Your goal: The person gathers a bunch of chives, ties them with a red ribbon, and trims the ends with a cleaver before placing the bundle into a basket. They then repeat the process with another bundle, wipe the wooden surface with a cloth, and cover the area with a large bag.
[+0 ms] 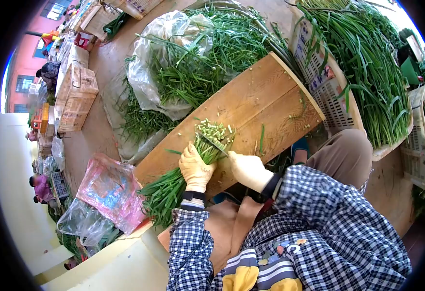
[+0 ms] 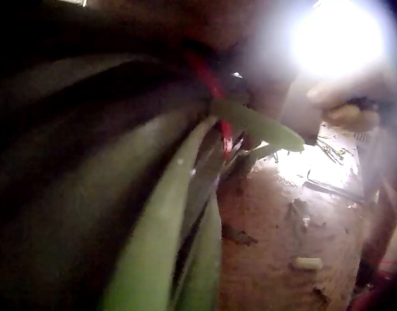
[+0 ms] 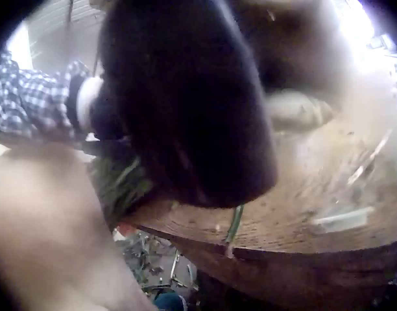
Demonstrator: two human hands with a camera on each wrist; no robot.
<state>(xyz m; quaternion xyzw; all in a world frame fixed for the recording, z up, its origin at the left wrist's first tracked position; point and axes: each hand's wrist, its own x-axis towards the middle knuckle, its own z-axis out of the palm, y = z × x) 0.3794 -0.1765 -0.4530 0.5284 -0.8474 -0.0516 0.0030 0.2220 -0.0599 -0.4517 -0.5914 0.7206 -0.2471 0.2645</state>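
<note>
A bunch of green garlic chives (image 1: 165, 195) lies slantwise across a wooden board (image 1: 266, 104), its pale cut stem ends (image 1: 216, 130) pointing away from the body. My gloved left hand (image 1: 195, 167) grips the bunch just below those ends. In my gloved right hand (image 1: 249, 169) is a knife (image 1: 213, 143); its blade lies across the stems near the tips, and the handle is hidden in the fist. Broad leaves (image 2: 153, 246) and a red tie (image 2: 226, 133) fill much of the left wrist view. A dark shape blocks the middle of the right wrist view.
Beyond the board lies a large heap of greens (image 1: 232, 43) with clear plastic sheeting (image 1: 149, 68). A crate (image 1: 336, 99) full of long chives stands at the right. Pink plastic (image 1: 113, 191) lies at the left. Trimmed bits dot the board.
</note>
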